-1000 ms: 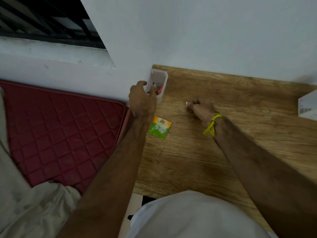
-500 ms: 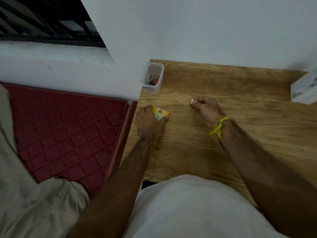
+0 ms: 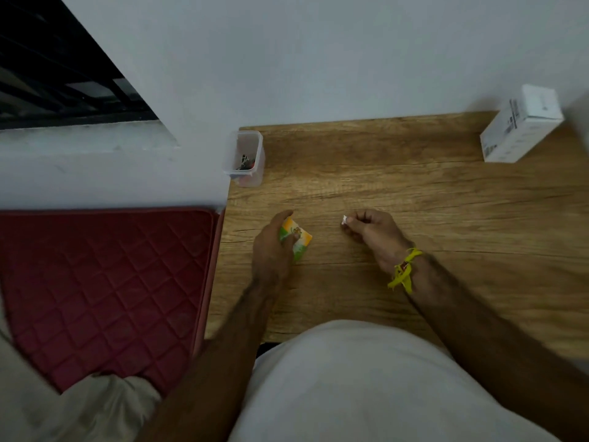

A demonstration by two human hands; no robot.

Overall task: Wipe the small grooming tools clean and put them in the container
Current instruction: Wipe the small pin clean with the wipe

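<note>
A person seated at a wooden counter (image 3: 414, 193) works over a grooming-tool cleanup, seen from a head-worn camera looking down. The left hand (image 3: 274, 250) curls its fingers round a small orange-and-green sachet (image 3: 298, 239), thumb side up, just above the counter surface; the sachet looks like a wipe packet, though its print is too blurred to read. The right hand (image 3: 371, 231), a yellow thread band (image 3: 404, 272) knotted at the wrist, pinches a tiny white scrap (image 3: 344, 219) between thumb and forefinger, the other fingers folded under. The clear plastic container (image 3: 245, 159) stands at the counter's far left corner against the wall, well apart from both hands, with several dark and red grooming tools (image 3: 244, 162) already lying inside; none can be seen left out on the counter. A white carton (image 3: 519, 126) sits at the far right, and a red quilted mat (image 3: 105, 282) lies to the left, below the counter. The sachet is likely feather-light, thin and crinkly, slick to the touch, and best held by its edges. The container looks light and tippy, so it is best gripped round the walls rather than by the rim.
</note>
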